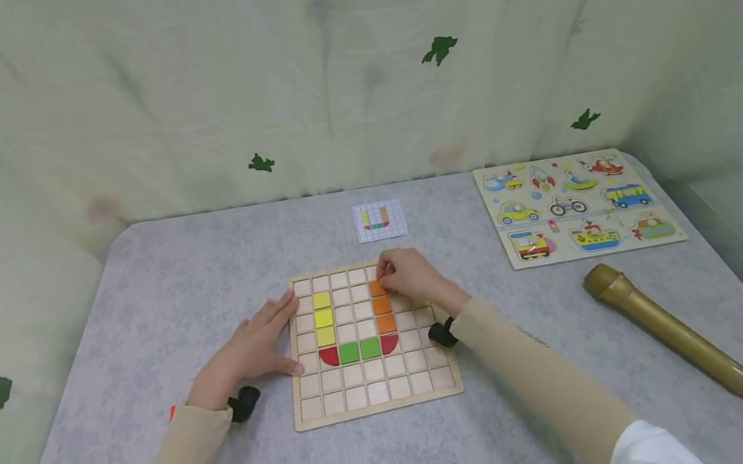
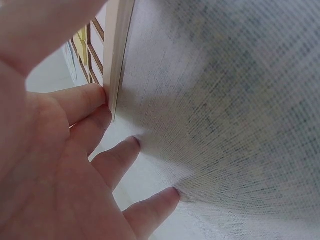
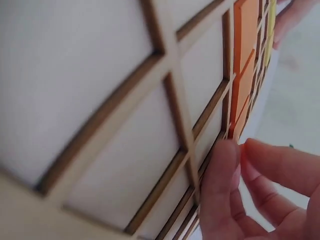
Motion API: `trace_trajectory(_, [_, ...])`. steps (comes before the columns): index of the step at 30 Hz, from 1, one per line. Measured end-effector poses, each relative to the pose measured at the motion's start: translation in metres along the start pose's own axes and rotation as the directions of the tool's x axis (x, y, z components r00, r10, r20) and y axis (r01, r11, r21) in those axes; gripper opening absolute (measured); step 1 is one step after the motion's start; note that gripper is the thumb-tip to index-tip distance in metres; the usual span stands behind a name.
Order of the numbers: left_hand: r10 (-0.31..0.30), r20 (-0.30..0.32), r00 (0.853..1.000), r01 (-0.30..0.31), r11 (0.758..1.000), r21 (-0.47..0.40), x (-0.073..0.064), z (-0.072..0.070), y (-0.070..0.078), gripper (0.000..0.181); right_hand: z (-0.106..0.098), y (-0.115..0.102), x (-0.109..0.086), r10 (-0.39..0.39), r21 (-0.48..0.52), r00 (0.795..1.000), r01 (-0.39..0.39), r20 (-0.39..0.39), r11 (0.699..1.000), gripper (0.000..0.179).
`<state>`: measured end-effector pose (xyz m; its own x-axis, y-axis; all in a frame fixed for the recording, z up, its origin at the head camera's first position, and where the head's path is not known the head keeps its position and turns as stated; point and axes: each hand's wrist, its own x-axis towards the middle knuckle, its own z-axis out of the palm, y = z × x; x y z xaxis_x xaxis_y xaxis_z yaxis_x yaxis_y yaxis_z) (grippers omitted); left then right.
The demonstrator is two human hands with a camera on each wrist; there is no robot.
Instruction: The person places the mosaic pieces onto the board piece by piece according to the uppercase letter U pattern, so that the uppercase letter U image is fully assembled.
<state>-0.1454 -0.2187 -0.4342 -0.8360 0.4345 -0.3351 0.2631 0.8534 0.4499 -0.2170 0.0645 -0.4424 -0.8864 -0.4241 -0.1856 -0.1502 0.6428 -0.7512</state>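
Note:
A wooden grid board [image 1: 381, 410] lies flat on the table, with coloured tiles in a U shape. Three yellow tiles [image 1: 323, 318] make the left side and three orange tiles [image 1: 382, 305] the right. Two green tiles [image 1: 358, 350] sit between rounded red tiles [image 1: 329, 356] at the bottom. My left hand [image 1: 253, 348] spreads along the board's left edge, fingertips touching the frame and the tabletop. My right hand [image 1: 412, 274] pinches at the top orange tile, thumb and index tips [image 3: 230, 150] close together at its far end, partly covering it.
A small pattern card [image 1: 380, 220] with a matching U lies behind the board. At the back right is a vehicle puzzle board [image 1: 579, 208], with a gold microphone [image 1: 677, 336] in front of it. A pale curtain [image 1: 342, 63] surrounds the table.

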Motion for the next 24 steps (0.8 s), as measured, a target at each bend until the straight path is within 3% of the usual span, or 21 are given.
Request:
trace_trajectory(4, [0.001, 0.001, 1.0, -0.001, 1.0, 0.007, 0.0, 0.0, 0.001, 0.106, -0.008, 0.013, -0.004, -0.017, 0.131, 1.0, 0.013, 0.027, 0.991, 0.004])
trace_trajectory(14, [-0.019, 0.024, 1.0, 0.019, 0.999, 0.031, 0.001, -0.004, 0.007, 0.104, -0.052, 0.038, -0.037, -0.017, 0.201, 1.0, 0.02, -0.02, 0.979, 0.016])
trace_trajectory(17, [-0.025, 0.029, 0.999, 0.024, 0.999, 0.033, -0.001, -0.006, 0.008, 0.102, -0.068, 0.047, -0.051, 0.003, 0.22, 0.997, 0.014, -0.075, 0.975, 0.021])
trace_trajectory(20, [-0.022, 0.014, 1.0, 0.021, 0.999, 0.038, -0.002, -0.009, 0.009, 0.097, -0.083, 0.056, -0.065, 0.027, 0.179, 0.986, 0.002, -0.163, 0.984, 0.024])
trace_trajectory(24, [0.007, -0.079, 0.997, -0.002, 0.998, 0.066, 0.0, -0.015, 0.013, 0.088, -0.096, 0.063, -0.082, 0.002, 0.056, 0.954, 0.016, -0.3, 0.998, 0.029])
